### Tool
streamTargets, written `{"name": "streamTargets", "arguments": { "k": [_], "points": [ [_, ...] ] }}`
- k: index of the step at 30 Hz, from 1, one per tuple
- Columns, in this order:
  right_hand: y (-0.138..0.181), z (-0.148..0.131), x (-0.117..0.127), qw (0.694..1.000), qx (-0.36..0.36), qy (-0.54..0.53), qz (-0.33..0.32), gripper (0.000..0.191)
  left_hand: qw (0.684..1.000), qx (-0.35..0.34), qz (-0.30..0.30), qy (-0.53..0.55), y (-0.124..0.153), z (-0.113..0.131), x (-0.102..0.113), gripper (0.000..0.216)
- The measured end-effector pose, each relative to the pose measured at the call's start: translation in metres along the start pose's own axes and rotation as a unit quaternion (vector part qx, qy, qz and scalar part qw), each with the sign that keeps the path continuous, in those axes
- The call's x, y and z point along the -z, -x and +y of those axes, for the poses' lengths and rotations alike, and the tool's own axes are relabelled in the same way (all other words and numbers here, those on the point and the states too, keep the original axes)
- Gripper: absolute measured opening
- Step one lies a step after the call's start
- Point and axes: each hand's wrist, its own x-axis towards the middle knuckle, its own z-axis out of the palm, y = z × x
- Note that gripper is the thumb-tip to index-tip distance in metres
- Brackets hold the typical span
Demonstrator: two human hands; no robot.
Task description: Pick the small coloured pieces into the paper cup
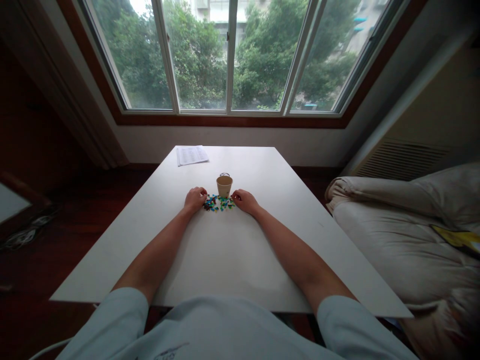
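And here we are at the white table (229,260), both arms stretched forward! My left hand (194,199) is at the left edge of a scatter of small coloured pieces (212,203), fingers curled in narrow; whether a piece sits between them, I can't tell. Over on the other side, my right hand (245,201) mirrors it, fingertips bent close at the right edge, and again I can't make out any grip. Between my hands, just beyond the pieces, the tan cup (224,187) stands upright, mouth open! Farther off, at the back left, lie printed papers (192,155).
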Motion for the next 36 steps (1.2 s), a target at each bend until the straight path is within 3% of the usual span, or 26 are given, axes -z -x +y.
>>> {"name": "streamTargets", "arguments": {
  "k": [6,14,23,36],
  "points": [
    [-0.001,-0.001,0.0,1.0,-0.002,0.006,-0.001,0.014,0.993,0.014,0.055,0.105,0.001,0.006,0.003,0.014],
    [0.0,-0.002,0.002,1.0,-0.005,0.004,-0.002,0.015,0.985,0.02,0.078,0.155,0.004,0.017,0.007,0.011],
    [0.001,-0.004,0.004,1.0,-0.006,0.005,-0.005,0.015,0.981,-0.055,0.132,0.133,0.01,0.041,0.013,0.017],
    [0.001,-0.006,0.005,1.0,-0.012,0.009,-0.009,0.015,0.988,-0.105,0.083,0.073,0.018,0.059,0.019,0.029]
  ]
}}
